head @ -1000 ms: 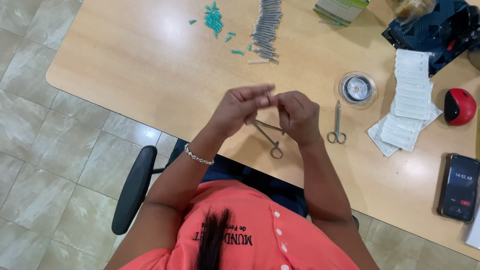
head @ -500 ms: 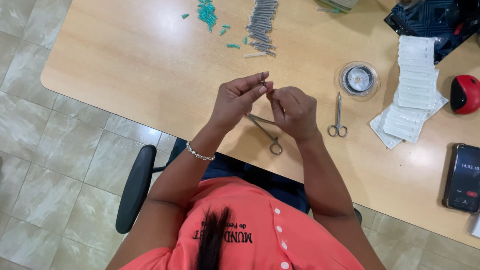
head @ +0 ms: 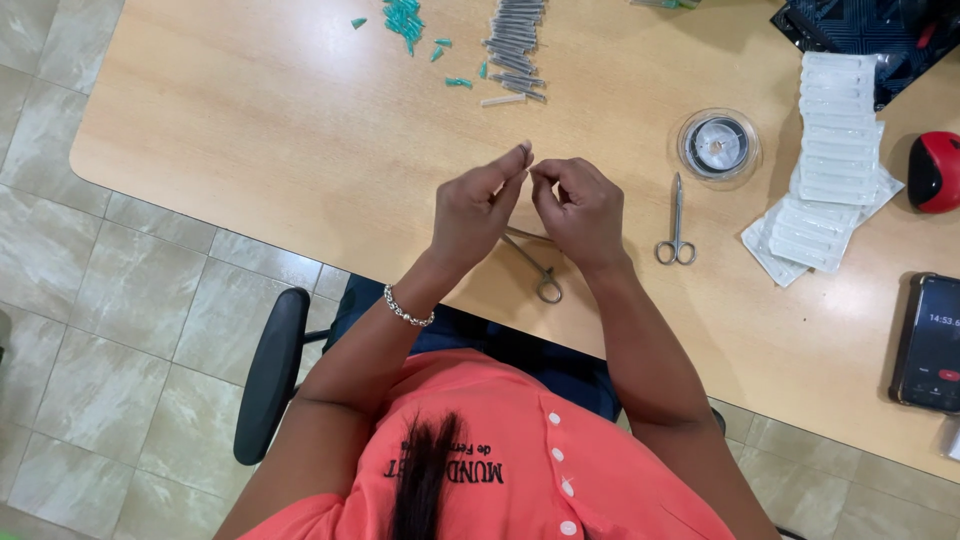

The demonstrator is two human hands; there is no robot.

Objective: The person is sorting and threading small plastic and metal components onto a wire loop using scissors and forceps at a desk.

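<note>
My left hand (head: 478,208) and my right hand (head: 580,205) are raised close together over the near edge of the wooden table (head: 250,150). Thumb and forefinger of the left hand are pinched, and their tips meet the curled fingers of the right hand. Whatever is between the fingertips is too fine to see. Metal forceps (head: 538,270) lie on the table just beneath both hands, ring handle toward me, and neither hand touches them.
To the right lie small scissors (head: 677,228), a round clear case with a spool (head: 718,146), a stack of white packets (head: 828,150), a red object (head: 936,170) and a phone (head: 930,345). Teal caps (head: 404,16) and grey tubes (head: 514,45) lie at the far edge. A chair armrest (head: 268,372) is at my left.
Both hands have stayed together over the forceps, and the left forefinger now points up more. The forceps and scissors have not moved on the table.
</note>
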